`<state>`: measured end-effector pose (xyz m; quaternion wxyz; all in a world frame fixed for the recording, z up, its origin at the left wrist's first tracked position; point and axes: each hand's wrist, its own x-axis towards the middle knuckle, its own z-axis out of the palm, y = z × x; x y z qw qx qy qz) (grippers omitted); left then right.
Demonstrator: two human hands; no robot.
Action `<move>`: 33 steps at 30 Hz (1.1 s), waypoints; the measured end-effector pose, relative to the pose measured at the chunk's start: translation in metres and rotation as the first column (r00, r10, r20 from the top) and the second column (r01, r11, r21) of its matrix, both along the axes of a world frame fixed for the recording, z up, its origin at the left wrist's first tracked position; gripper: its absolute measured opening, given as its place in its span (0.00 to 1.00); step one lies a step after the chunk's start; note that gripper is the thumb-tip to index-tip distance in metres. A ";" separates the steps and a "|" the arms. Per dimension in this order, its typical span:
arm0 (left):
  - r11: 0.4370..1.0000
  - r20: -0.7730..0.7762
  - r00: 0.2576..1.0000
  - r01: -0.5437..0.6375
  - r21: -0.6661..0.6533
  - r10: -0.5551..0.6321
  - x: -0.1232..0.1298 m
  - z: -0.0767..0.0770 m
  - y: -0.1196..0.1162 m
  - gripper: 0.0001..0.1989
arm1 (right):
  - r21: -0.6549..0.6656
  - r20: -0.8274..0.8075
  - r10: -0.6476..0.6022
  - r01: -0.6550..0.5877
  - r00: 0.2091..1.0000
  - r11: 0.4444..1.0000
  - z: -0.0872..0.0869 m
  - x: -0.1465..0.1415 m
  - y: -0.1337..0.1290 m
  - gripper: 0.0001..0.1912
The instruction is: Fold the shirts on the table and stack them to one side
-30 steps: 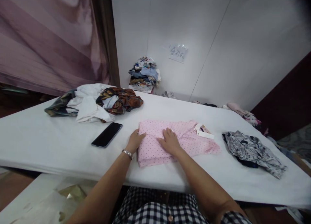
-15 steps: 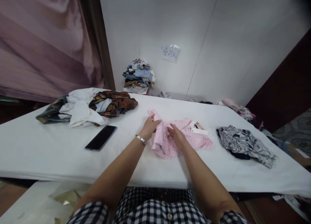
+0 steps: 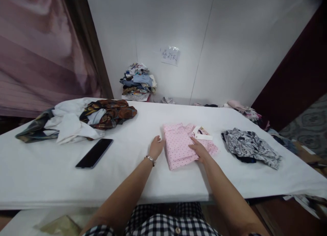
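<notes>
A pink dotted shirt point(image 3: 178, 145) lies in front of me on the white-covered table, its left part folded over into a neat flap. Its white collar point(image 3: 203, 137) shows at the right, with a patterned patch inside it. My left hand point(image 3: 156, 148) is beside the shirt's left edge, fingers slightly bent and apart, holding nothing; whether the fingertips touch the cloth is unclear. Over the shirt's right part, just below the collar, my right hand point(image 3: 198, 150) rests with its fingers stretched out on the fabric.
Left on the table point(image 3: 122, 174) are a heap of crumpled clothes point(image 3: 76, 120) and a black phone point(image 3: 94, 154). A black-and-white patterned garment point(image 3: 251, 147) lies to the right. Behind, a clothes stack point(image 3: 139, 82) stands by the wall under a paper sign point(image 3: 170, 56).
The pink shirt's left part, bunched and lifted before, now lies flat and folded over. My left hand has let go of it and sits at its edge. The view has shifted slightly.
</notes>
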<state>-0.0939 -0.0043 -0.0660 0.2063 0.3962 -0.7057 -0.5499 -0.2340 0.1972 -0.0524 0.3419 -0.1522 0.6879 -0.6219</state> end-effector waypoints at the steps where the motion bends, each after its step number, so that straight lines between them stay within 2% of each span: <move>1: 1.000 0.011 1.000 -0.005 0.001 0.005 -0.002 0.000 -0.002 0.30 | -0.011 0.015 -0.029 0.029 0.999 1.000 0.003 0.001 -0.002 0.42; 6: 0.996 0.014 1.000 -0.027 -0.085 0.028 -0.031 0.015 -0.025 0.29 | -0.012 -0.003 -0.110 0.110 0.994 0.994 0.012 -0.001 -0.008 0.41; 9: 0.994 0.001 1.000 0.002 -0.109 -0.002 -0.051 0.018 -0.044 0.25 | 0.001 0.023 -0.119 0.119 0.993 0.993 0.004 -0.003 -0.007 0.41; 13: 0.994 0.012 0.998 0.058 -0.098 -0.057 -0.071 0.014 -0.063 0.16 | -0.056 0.098 -0.108 0.114 0.989 0.992 -0.011 -0.006 -0.006 0.41; 18: 0.988 0.071 0.996 0.055 -0.145 -0.046 -0.089 0.014 -0.081 0.13 | -0.094 0.094 -0.067 0.076 0.993 0.993 -0.022 -0.011 -0.004 0.41; 24: 0.961 0.238 0.971 0.038 -0.275 0.029 -0.095 0.007 -0.091 0.08 | -0.038 -0.133 -0.164 0.160 0.977 0.986 -0.030 -0.011 -0.005 0.35; 28: 0.949 0.284 0.959 0.074 -0.306 0.017 -0.092 0.003 -0.089 0.07 | -0.026 -0.212 -0.139 0.136 0.967 0.990 -0.040 -0.016 -0.005 0.35; 30: 0.950 0.282 0.959 0.070 -0.304 0.019 -0.086 0.006 -0.087 0.10 | -0.002 -0.234 -0.123 0.126 0.964 0.992 -0.043 -0.017 -0.004 0.35; 33: 0.963 0.264 0.964 0.038 -0.267 0.035 -0.070 0.009 -0.081 0.21 | 0.028 -0.270 -0.103 0.114 0.957 0.993 -0.041 -0.016 -0.003 0.35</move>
